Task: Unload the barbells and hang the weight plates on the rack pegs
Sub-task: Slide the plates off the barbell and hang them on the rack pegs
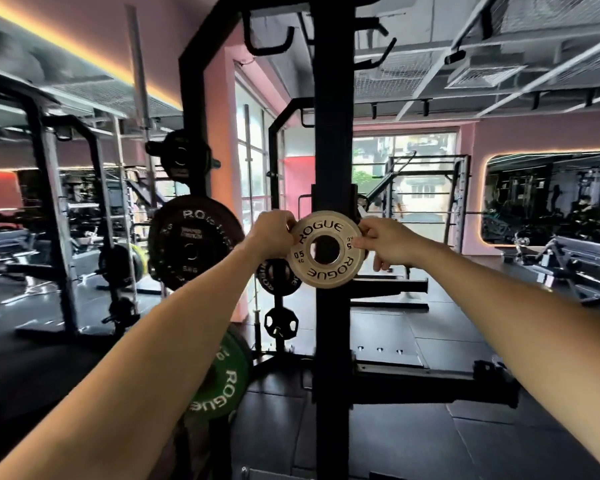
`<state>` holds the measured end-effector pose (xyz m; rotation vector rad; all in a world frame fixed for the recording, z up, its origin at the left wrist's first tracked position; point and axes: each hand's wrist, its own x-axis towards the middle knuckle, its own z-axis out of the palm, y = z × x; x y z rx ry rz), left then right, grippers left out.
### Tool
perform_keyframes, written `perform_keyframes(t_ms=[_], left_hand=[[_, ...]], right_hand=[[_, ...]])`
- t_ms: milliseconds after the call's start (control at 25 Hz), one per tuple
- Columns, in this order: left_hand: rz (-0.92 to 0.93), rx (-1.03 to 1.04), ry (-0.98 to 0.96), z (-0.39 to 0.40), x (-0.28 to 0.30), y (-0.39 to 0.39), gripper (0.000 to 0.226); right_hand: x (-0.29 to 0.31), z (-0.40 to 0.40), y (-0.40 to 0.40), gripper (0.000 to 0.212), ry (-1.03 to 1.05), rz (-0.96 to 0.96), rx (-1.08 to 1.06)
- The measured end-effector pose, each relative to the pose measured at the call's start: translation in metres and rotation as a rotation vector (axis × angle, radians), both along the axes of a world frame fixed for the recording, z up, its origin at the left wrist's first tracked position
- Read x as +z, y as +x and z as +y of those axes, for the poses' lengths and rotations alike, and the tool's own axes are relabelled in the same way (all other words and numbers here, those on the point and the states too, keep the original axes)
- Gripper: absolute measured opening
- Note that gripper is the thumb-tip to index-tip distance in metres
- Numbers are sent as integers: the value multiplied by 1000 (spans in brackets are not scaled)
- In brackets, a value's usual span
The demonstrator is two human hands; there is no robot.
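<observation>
The tall black steel rack upright (pixel 332 133) stands before me. In front of it I hold the small round white Rogue weight plate (pixel 327 253), my left hand (pixel 273 234) and right hand (pixel 386 241) pinching its left and right edges.

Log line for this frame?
step: hanging plate | left hand: holds white plate | right hand: holds white plate | place: before rack post
</observation>
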<state>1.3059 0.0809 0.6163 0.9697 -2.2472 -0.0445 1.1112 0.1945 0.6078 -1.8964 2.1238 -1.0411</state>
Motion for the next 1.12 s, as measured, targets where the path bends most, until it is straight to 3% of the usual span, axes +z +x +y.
perform_keyframes(t_ms=[400,680,1120], left_hand=[[26,259,-49,-83,12,261,21],[17,344,-53,-133,15,392,20],[115,437,-2,-273,13,476,21]], right_hand=[[13,-129,237,21,-40,37,240],[12,-211,360,21,-34,19,372],[15,-382,439,21,-48,3,513]])
